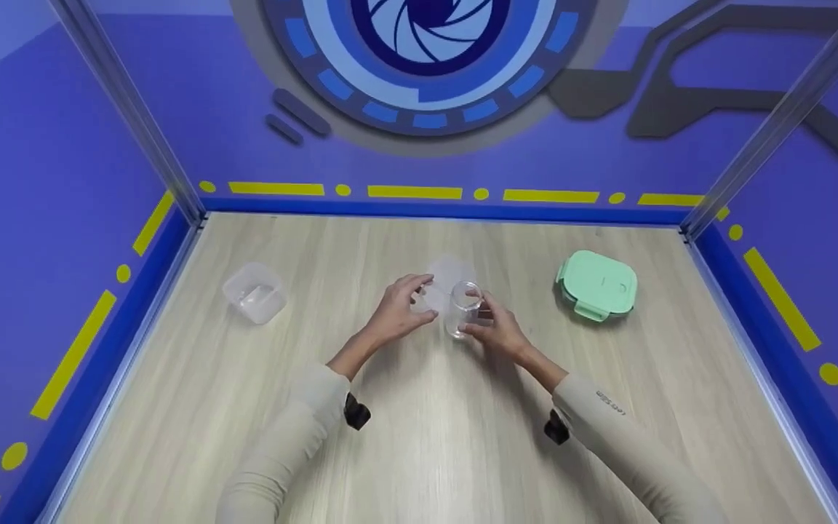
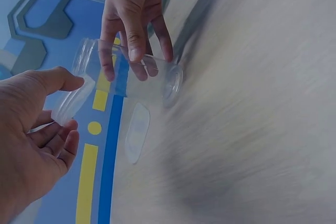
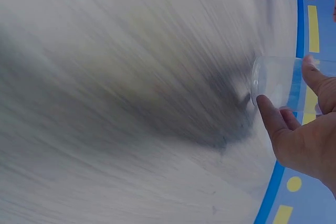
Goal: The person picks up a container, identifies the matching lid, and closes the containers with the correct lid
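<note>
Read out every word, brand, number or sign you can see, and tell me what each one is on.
"LetsSlim": on the right sleeve; the print is small and slanted, so the exact spelling is uncertain.
Green lid: small marks, too faint to read.
Clear jar and translucent container: no readable text.
Back wall: graphic shapes only, no words or numbers.

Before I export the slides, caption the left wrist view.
Left hand holding a translucent disc beside the clear jar in the right hand.
</note>
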Demonstrator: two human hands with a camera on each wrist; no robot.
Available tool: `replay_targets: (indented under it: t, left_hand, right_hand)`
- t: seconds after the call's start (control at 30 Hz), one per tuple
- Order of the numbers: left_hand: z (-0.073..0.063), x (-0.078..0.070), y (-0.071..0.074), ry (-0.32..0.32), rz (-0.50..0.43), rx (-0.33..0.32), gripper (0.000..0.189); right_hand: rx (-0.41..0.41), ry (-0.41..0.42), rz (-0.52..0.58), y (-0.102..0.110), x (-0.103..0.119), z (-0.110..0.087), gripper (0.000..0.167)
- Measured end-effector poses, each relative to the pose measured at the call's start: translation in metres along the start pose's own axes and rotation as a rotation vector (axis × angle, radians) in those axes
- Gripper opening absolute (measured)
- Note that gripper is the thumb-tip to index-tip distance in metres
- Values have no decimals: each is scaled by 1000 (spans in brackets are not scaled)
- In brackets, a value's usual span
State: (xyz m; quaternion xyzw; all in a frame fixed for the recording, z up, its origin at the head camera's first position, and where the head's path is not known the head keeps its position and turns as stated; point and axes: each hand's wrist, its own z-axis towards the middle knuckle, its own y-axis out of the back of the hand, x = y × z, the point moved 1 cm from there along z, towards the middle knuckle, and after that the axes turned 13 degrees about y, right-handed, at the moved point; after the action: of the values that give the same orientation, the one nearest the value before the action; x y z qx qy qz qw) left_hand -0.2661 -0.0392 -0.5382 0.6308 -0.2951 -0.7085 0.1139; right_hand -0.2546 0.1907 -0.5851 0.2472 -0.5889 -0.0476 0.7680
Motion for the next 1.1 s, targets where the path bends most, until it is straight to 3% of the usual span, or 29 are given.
replay_targets:
  t: [0.27, 0.5, 0.8, 1.1]
  left_hand:
    - [5, -8, -5, -53, -124, 5, 59]
    - [7, -11, -16, 3, -233, 46, 64]
    - [9, -18, -20, -1, -121, -57, 56]
    - [15, -26, -25, -46, -64, -18, 61]
  right_hand:
    - [-3, 7, -28, 0, 1, 1, 66]
    - [-15, 41, -8, -5, 1, 1, 64]
    - [10, 52, -18, -1, -3, 1, 65]
    - [-13, 24, 37, 0, -7, 4, 68]
